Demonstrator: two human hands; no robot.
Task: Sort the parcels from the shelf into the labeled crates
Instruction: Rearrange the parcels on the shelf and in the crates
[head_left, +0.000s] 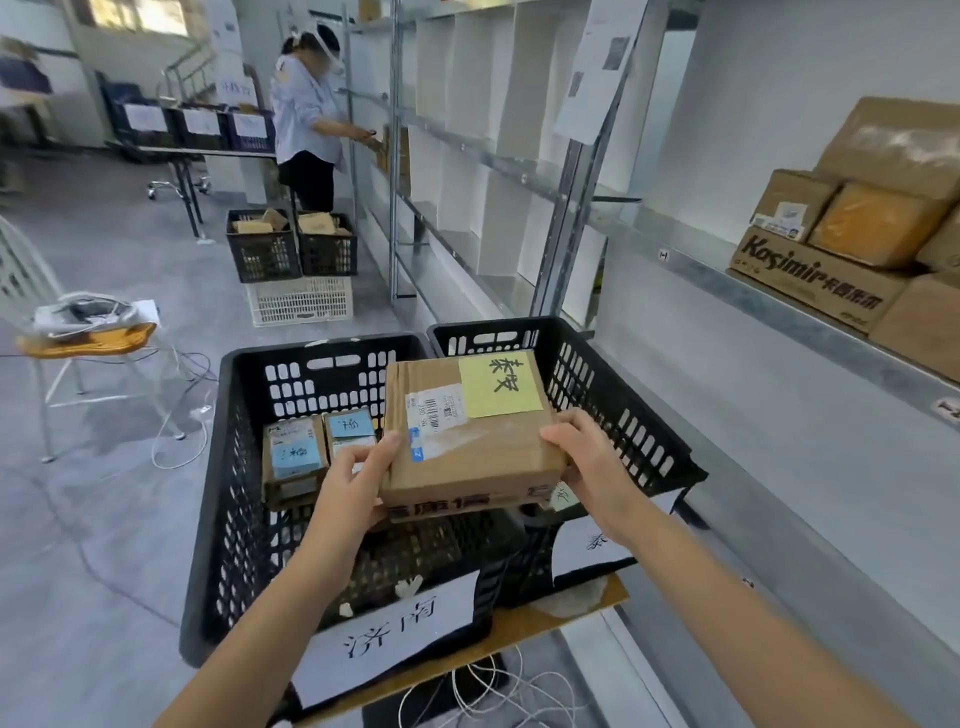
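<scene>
I hold a flat cardboard parcel (483, 447) with a yellow handwritten note and a barcode label in both hands, above the two black crates. My left hand (358, 478) grips its left near corner; my right hand (587, 462) grips its right near edge. The left black crate (234, 467) carries a white handwritten label on its front and holds two small parcels with blue notes (296, 452). The right black crate (613, 384) has its own white label, partly hidden by my right arm. More cardboard parcels (852, 234) sit stacked on the metal shelf at right.
Both crates stand on a wooden board (519, 629) with loose cords below. Another person (306, 119) works at the shelving further back, next to two black crates stacked on a white one (296, 260). A chair with an orange seat (83, 338) stands at left.
</scene>
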